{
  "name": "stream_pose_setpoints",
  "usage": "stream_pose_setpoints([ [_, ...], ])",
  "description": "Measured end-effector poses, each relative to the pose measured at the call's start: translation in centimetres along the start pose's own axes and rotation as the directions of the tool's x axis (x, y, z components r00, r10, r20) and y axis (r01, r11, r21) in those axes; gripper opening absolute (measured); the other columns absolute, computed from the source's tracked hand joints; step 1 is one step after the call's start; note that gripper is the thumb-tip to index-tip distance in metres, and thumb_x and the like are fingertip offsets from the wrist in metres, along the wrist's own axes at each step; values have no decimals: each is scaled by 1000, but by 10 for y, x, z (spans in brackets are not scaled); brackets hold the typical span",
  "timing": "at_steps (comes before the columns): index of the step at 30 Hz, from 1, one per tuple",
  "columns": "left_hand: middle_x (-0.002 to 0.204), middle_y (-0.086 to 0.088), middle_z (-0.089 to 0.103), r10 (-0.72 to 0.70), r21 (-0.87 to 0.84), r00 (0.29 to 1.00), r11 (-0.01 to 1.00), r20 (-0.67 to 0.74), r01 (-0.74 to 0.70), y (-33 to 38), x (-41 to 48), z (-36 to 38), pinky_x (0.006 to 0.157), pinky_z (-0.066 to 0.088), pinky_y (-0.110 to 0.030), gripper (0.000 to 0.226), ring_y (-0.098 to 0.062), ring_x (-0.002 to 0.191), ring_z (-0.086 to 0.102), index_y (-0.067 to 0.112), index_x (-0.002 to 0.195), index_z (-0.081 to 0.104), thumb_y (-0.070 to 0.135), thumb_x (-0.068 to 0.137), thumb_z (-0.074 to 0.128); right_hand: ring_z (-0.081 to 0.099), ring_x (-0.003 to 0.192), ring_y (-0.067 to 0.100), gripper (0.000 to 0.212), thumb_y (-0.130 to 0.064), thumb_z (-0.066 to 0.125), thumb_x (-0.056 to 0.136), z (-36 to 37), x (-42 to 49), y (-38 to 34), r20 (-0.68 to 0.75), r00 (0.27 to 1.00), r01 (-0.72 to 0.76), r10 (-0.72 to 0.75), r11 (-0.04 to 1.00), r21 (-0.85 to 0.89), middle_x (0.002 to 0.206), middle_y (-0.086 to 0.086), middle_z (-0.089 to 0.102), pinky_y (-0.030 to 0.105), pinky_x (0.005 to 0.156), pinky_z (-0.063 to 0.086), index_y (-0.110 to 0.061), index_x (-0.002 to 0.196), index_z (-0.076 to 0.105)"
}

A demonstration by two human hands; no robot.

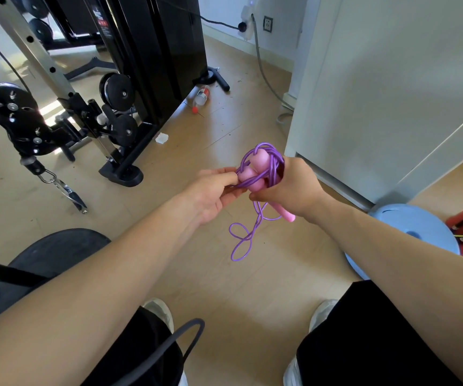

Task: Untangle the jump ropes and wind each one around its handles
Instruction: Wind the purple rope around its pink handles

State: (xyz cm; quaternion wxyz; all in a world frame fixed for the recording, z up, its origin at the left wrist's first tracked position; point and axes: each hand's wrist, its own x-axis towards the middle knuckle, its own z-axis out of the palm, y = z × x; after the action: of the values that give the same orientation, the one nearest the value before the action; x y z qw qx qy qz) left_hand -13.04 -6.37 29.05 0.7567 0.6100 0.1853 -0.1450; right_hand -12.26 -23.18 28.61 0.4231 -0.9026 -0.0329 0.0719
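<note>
My right hand [289,188] is curled round the two pink handles [255,174] of the jump rope. It holds them side by side in front of me above the wooden floor [224,288], with coils of the purple rope [272,164] wrapped over them and under my fingers. My left hand [213,190], close beside the right, pinches one strand of that rope between thumb and fingertips, right at the handles' rounded ends. Below my right hand a few loose loops hang free in the air. On the floor by the foot of the black weight machine [158,51] a clear plastic bottle [202,96] lies on its side. Its label is red and white, but the print is too small for me to read, and I cannot tell whether anything is in it. A small sticker high on the machine is just as unreadable. A pale blue disc [420,232] lies on the floor to my right.
</note>
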Motion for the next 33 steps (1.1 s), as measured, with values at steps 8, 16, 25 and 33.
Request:
stream_pose_setpoints([
  [8, 82, -3, 70, 217, 201, 969, 950, 117, -237, -9, -4, 4, 67, 57, -23, 26, -11, 66, 69, 15, 94, 56, -10, 93, 49, 52, 57, 14, 39, -27, 92, 58, -5, 0, -3, -23, 1000, -11, 14, 992, 124, 63, -4, 56, 29, 59, 45, -9, 78, 64],
  [16, 74, 11, 65, 314, 557, 944, 768, 105, -317, -8, -2, 6, 72, 49, -30, 24, -11, 70, 58, 23, 87, 65, 23, 64, 57, 63, 64, 15, 33, -24, 89, 59, 0, -2, 1, 90, 996, 1, -1, 1000, -7, 69, -2, 67, 26, 57, 47, -20, 81, 65],
  [25, 80, 10, 60, 462, 614, 887, 700, 0, -365, -24, 4, 14, 60, 39, -17, 41, -4, 73, 56, 17, 88, 54, 57, 86, 64, 61, 59, 12, 29, -29, 84, 61, 13, -4, -2, 180, 981, 83, -67, 993, -79, 68, -3, 68, 30, 58, 51, -25, 84, 67],
  [33, 71, 7, 66, 490, 704, 867, 584, 90, -404, -11, 23, -9, 62, 49, -29, 38, -9, 65, 60, 16, 86, 59, 51, 82, 71, 44, 56, 7, 51, -44, 91, 60, 1, -1, 2, 137, 988, 90, -67, 981, -172, 68, -10, 49, 18, 49, 29, -22, 82, 51],
])
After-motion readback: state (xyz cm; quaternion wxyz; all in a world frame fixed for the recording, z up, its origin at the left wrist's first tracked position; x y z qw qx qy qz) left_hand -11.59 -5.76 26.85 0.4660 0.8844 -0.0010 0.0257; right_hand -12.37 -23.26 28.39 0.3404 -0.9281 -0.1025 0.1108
